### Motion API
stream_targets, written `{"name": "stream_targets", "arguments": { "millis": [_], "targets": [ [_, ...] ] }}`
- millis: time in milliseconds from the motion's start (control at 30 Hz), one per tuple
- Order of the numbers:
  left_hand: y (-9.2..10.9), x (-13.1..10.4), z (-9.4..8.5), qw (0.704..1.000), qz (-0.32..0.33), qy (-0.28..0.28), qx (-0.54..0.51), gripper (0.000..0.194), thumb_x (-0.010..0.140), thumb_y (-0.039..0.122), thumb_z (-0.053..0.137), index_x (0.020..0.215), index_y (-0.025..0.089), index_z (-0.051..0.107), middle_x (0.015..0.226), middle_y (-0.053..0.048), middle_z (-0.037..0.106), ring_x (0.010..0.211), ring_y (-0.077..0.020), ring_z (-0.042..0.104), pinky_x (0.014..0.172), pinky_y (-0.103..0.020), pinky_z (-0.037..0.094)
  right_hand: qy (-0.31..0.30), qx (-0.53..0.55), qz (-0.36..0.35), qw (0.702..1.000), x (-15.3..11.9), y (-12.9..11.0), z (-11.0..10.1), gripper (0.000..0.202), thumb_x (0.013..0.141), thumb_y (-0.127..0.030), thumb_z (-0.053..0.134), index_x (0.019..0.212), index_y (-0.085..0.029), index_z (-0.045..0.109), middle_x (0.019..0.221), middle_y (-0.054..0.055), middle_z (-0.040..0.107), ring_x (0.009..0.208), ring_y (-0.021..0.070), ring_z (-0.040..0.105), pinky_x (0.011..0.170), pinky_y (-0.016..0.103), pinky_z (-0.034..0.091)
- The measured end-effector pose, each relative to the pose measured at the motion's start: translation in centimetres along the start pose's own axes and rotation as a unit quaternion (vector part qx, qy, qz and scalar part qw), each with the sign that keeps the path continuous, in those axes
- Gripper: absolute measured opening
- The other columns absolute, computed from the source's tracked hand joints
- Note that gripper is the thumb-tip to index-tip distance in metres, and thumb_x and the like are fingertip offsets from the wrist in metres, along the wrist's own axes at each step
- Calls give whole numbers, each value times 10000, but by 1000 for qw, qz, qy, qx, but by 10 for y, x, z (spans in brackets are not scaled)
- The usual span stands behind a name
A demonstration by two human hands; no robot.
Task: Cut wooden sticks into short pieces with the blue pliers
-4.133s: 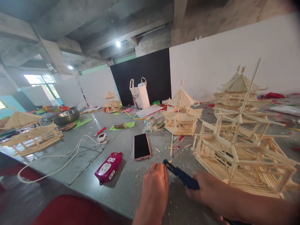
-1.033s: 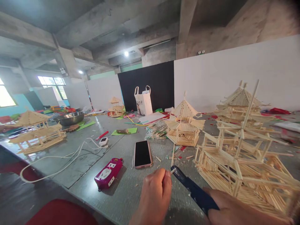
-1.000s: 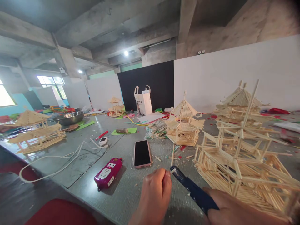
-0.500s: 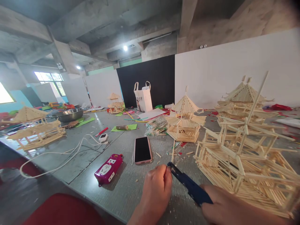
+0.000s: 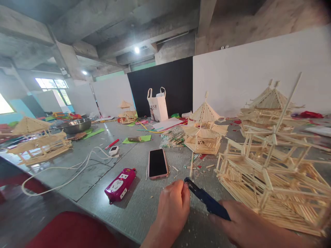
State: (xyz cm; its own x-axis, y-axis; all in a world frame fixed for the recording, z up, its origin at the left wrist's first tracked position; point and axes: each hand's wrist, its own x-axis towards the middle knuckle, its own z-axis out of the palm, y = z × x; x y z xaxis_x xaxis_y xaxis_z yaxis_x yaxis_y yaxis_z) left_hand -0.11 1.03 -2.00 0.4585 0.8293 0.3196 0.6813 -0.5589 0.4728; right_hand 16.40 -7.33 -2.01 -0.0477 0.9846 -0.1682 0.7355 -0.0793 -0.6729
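My right hand is wrapped round the handle of a dark blue cutter-like tool, which slants up and left. Its tip meets the fingertips of my left hand, which are pressed together near the table's front. A thin wooden stick extends away from the tool's tip; whether my left fingers pinch its near end is hidden. To the right of my hands stands a large pagoda frame of sticks with a tall upright stick. Behind them is a smaller roofed stick pagoda.
A phone, a purple power strip and a white cable lie left of my hands. Farther back are a metal bowl, a white bag, bundled sticks and another stick pagoda. Stick scraps litter the table.
The tool's handle and my right hand have shifted slightly up and left. My left hand keeps nearly the same place, and the view has tilted a little.
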Motion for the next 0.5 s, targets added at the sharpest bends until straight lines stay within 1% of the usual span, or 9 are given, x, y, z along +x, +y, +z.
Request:
{"name": "stream_targets", "arguments": {
  "millis": [100,167,233,300,367,400,433,467,500],
  "targets": [
    [2,-1,-2,999,-12,-2,34,294,888,209,324,627,196,458,597,-10,550,553,-141,499,535,-276,231,1,-7,57,998,4,0,5,196,889,-317,469,848,-141,544,770,77,602,718,233,588,567,273,401],
    [3,-2,-4,998,-22,-13,64,277,876,189,348,637,194,487,619,-20,580,576,-153,533,536,-283,224,0,-5,97,995,8,-2,9,175,874,-307,507,851,-135,535,753,72,609,697,235,601,565,279,406],
    [1,-3,-4,996,-28,-29,84,274,875,186,358,645,193,506,636,-26,599,597,-164,558,536,-288,220,-15,-17,122,992,12,-8,10,153,861,-272,535,845,-120,523,765,80,612,678,233,607,548,272,405],
    [-3,-5,-4,995,-28,-42,91,284,883,193,349,649,195,510,644,-29,608,611,-170,569,541,-289,226,-23,-35,140,989,13,-17,8,152,852,-251,558,834,-106,518,770,92,609,686,235,607,534,263,397],
    [-10,-8,-6,995,-20,-53,83,299,894,216,333,646,197,499,645,-30,607,613,-170,567,548,-285,244,-17,-40,155,987,11,-25,5,167,835,-265,587,822,-110,527,726,75,600,654,231,603,491,252,378],
    [-14,-9,-8,995,-15,-59,74,306,898,230,325,642,199,489,645,-29,605,609,-167,563,552,-281,254,-25,-30,165,986,9,-28,4,156,833,-264,583,793,-120,537,668,52,587,612,220,596,461,243,363],
    [-20,-9,-11,996,-11,-64,64,314,902,246,316,634,200,475,641,-27,600,599,-162,556,554,-276,264,-52,-7,168,984,7,-30,4,147,840,-253,563,759,-131,549,607,26,565,556,201,583,429,232,346],
    [-25,-9,-15,997,-6,-65,52,319,904,263,309,632,201,463,642,-25,597,593,-157,550,558,-272,274,-76,17,156,985,5,-30,5,169,849,-239,540,713,-141,559,548,3,533,510,183,567,406,222,332],
    [-29,-9,-20,997,-4,-62,43,319,905,276,304,631,203,451,637,-22,590,586,-153,544,560,-269,281,-103,43,132,985,3,-30,8,215,856,-211,521,656,-148,567,508,-11,505,504,171,562,407,212,337]
  ]
}}
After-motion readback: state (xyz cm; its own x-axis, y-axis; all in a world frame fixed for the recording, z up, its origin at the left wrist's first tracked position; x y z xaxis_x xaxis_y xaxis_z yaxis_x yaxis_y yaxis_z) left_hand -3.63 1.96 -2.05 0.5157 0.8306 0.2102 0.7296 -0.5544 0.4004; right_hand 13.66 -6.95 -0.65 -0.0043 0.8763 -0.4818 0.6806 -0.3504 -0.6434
